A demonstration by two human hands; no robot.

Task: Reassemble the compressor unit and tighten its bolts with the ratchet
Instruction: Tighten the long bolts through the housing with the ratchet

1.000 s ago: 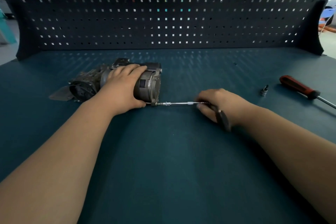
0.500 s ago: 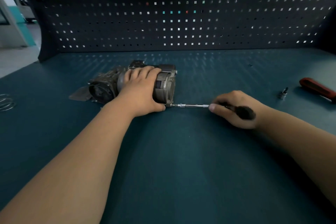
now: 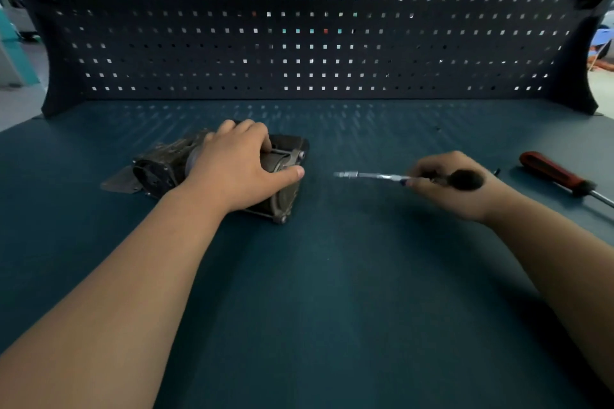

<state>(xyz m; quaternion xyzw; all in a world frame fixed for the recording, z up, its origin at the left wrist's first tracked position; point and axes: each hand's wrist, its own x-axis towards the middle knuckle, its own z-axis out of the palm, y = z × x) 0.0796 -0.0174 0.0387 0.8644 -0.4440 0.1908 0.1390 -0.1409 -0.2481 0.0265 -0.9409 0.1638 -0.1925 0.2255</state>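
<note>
The grey metal compressor unit [image 3: 282, 192] lies on its side on the blue bench, left of centre. My left hand [image 3: 236, 169] grips it from above, fingers curled over the far side and thumb along its right end. My right hand [image 3: 445, 186] holds the ratchet [image 3: 372, 175] by its dark handle. The tool's silver shaft points left, and its socket tip hangs a short gap away from the compressor's right end, touching nothing. A bolt head shows at the unit's lower right corner [image 3: 283, 219].
A red-handled screwdriver [image 3: 558, 178] lies at the right side of the bench, past my right hand. A dark pegboard wall [image 3: 315, 30] closes off the back. A flat metal plate [image 3: 119, 181] sticks out under the compressor's left end.
My right hand has pulled the ratchet to the right, off the compressor's bolt. My left hand has turned the compressor, so its right end now faces more toward me.
</note>
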